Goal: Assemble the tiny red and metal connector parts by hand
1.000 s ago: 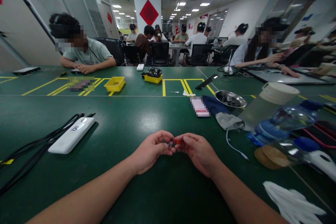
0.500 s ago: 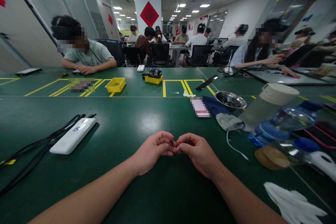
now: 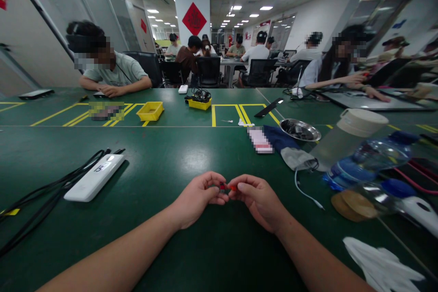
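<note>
Above the green table (image 3: 153,146), my left hand (image 3: 201,196) pinches a small red and dark piece (image 3: 222,187) between thumb and fingers. My right hand (image 3: 258,198), fingertips close to those of the left, is closed on a tiny orange-red piece (image 3: 233,188). Both pieces are too small to identify, and fingers partly cover them. The hands are near the middle of the view.
On the left lies a white power bank (image 3: 96,178) with black cables. Farther back are a yellow tray (image 3: 150,111) and a cable-filled yellow tray (image 3: 200,104). A phone (image 3: 260,140), metal bowl (image 3: 300,130), bottles (image 3: 367,159) and white glove (image 3: 383,264) are rightward. People sit beyond.
My right hand's fingers have shifted slightly, and more of the orange-red piece shows between them. My left hand has barely moved.
</note>
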A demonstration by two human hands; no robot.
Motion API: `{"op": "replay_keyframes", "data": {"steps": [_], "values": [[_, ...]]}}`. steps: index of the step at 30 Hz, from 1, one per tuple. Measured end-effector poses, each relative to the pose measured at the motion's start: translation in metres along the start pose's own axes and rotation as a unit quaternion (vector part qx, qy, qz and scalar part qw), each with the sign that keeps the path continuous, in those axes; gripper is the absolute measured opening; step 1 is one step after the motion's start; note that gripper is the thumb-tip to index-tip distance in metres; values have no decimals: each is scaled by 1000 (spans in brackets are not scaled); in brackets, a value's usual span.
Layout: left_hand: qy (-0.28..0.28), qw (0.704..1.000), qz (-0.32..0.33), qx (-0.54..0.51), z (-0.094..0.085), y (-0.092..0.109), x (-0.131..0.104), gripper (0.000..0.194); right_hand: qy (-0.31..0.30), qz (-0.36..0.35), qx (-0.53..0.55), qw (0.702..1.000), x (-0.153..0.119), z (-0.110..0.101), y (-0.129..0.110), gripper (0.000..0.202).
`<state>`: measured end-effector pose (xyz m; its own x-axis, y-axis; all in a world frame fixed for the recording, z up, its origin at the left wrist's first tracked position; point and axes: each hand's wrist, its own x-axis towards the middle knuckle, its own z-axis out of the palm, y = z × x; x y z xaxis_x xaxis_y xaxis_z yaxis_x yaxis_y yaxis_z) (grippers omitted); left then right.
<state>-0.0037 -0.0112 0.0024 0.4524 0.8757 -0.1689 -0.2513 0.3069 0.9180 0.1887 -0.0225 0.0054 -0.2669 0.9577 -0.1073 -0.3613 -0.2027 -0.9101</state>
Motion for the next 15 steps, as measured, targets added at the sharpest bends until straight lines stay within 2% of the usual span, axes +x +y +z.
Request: {"op": "replay_keyframes", "data": {"steps": [4,10,15], "values": [[-8,1000,2,-24,0,2,0,19,14,-5,-21,1000,0,1,2,11],[4,1000,13,14,0,3,-1,23,22,-15,-42,999,-1,2,3,8],[9,999,-7,-29,-1,3,-1,20,24,-9,-60,998,-1,2,2,12]]}}
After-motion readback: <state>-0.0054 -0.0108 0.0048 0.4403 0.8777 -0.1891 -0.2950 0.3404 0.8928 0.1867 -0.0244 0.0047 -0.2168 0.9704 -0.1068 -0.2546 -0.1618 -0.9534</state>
